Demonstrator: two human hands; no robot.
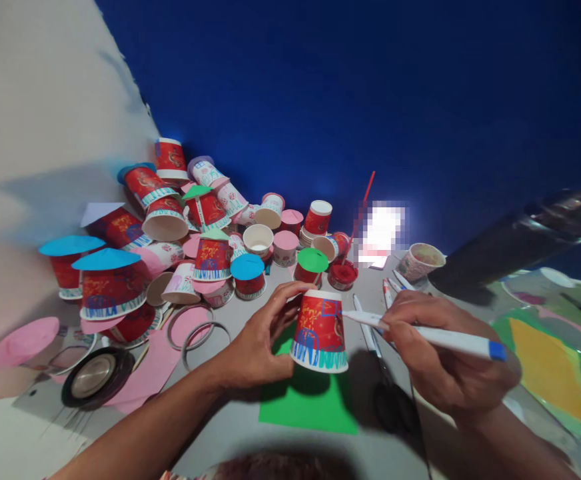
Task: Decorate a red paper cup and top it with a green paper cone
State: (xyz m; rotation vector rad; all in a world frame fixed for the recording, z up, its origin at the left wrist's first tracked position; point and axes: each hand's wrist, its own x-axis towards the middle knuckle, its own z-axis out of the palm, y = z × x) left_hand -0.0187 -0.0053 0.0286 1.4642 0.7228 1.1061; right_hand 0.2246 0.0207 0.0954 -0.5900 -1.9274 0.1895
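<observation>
My left hand (258,340) grips an upside-down red paper cup (319,330), its fingers round the left side and top. Blue and teal marker strokes run along the cup's lower rim, with a blue arch and a small blue outline higher up. My right hand (445,347) holds a white marker (440,337) with a blue end. The marker's tip touches or nearly touches the cup's right side; I cannot tell which. Beneath the cup lies a green paper sheet (310,403). Dark-handled scissors (395,403) rest between the sheet and my right hand.
Several decorated paper cups (113,283) are piled at left, some with coloured paper tops. A red pot (343,275) holds a stick. A bright phone (381,235) leans at the back wall, near a stained cup (422,261) and a dark flask (510,243). Tape rings (205,343) lie left.
</observation>
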